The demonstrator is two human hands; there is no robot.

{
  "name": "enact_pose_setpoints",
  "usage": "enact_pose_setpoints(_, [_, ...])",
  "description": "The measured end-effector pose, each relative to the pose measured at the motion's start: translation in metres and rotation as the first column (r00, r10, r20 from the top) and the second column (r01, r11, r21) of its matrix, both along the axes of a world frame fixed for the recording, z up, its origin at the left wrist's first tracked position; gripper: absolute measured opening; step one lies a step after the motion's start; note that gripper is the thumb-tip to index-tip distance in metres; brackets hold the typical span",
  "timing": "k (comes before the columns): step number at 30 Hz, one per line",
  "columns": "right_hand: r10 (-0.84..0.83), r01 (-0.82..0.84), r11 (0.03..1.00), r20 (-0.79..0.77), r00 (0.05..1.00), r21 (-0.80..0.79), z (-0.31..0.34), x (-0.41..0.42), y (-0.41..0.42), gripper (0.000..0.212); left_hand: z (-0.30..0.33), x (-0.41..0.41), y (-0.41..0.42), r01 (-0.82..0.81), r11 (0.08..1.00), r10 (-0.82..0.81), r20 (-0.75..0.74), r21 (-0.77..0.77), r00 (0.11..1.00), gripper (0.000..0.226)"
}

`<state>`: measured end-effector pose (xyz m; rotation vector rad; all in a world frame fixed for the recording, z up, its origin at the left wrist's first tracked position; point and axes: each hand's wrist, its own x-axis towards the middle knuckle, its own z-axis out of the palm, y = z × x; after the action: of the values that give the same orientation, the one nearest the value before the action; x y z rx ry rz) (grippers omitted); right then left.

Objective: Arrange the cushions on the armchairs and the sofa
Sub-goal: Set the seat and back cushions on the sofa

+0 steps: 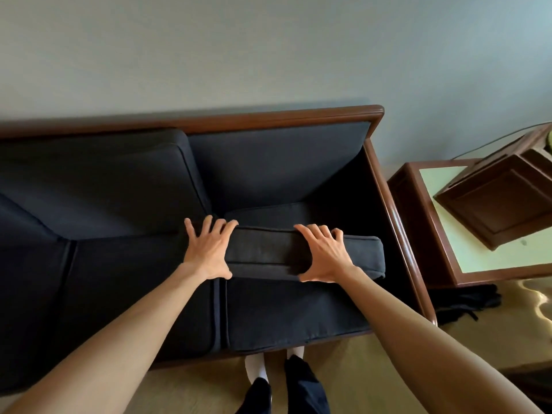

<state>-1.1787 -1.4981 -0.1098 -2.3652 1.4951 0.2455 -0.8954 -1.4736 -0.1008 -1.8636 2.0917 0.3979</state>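
Note:
A dark navy sofa with a brown wooden frame (397, 210) fills the middle of the view. A loose dark back cushion (268, 252) lies flat on the right seat cushion (292, 312), its near edge facing me. My left hand (209, 249) grips its left end, fingers spread over the top and thumb underneath. My right hand (324, 255) holds the front edge further right the same way. On the left, another back cushion (98, 180) stands upright against the backrest. Behind the loose cushion the right part of the backrest (277, 162) is bare.
A wooden side table with a pale green top (484, 249) stands right of the sofa, carrying a tilted brown wooden box (495, 201). A dark cloth heap (466, 303) lies on the floor beside the sofa's arm. My feet (274, 380) stand on beige carpet at the sofa's front.

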Motion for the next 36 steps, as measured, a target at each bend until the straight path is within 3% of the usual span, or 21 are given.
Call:
enact_pose_setpoints(5, [0.066, -0.067, 0.998, -0.080, 0.995, -0.009, -0.006, -0.012, -0.006, 0.127, -0.014, -0.034, -0.008, 0.112, 0.991, -0.109, 0.053, -0.066, 0.993, 0.127])
enact_pose_setpoints(9, [0.094, -0.097, 0.995, -0.097, 0.991, -0.028, 0.006, -0.008, -0.041, 0.112, -0.003, -0.027, -0.036, 0.088, 0.991, -0.089, -0.004, -0.104, 0.996, 0.120])
enact_pose_setpoints(23, [0.149, -0.161, 0.980, -0.110, 0.983, -0.116, 0.025, -0.026, -0.180, 0.115, 0.014, -0.046, -0.147, -0.028, 0.986, 0.017, -0.068, -0.167, 0.998, 0.113])
enact_pose_setpoints(36, [0.106, -0.113, 0.990, -0.090, 0.990, -0.079, -0.010, -0.033, -0.213, 0.114, -0.016, -0.055, -0.180, -0.075, 0.990, 0.071, -0.034, -0.120, 0.997, 0.118])
